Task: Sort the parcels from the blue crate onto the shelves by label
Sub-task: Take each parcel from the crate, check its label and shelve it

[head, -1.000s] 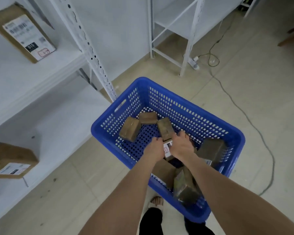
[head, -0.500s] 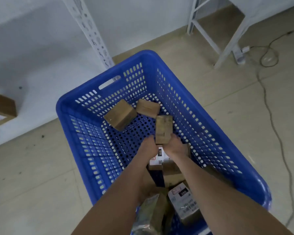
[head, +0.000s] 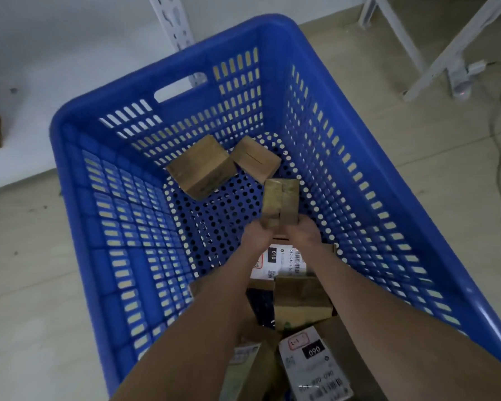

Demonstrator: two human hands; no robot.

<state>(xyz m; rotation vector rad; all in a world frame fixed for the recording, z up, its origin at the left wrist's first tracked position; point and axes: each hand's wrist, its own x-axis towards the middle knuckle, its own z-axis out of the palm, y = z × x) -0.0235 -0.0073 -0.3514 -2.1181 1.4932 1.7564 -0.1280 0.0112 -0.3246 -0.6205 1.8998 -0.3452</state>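
Head view: the fingers of the left hand (head: 256,238) and right hand (head: 303,234) curl round the near end of a small brown box (head: 280,199), which juts out beyond the knuckles inside the blue crate (head: 73,169). Both forearms reach forward and down, wrists close together, backs of the hands up. The box's long axis points away from the person, toward the crate's far wall.

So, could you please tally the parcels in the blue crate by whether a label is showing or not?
Label showing: 3: 010 parcel, 060 parcel, near-left parcel.
No label showing: 4: far-left parcel, far-right parcel, held parcel, middle parcel.
Total: 7 visible; more may lie hidden.
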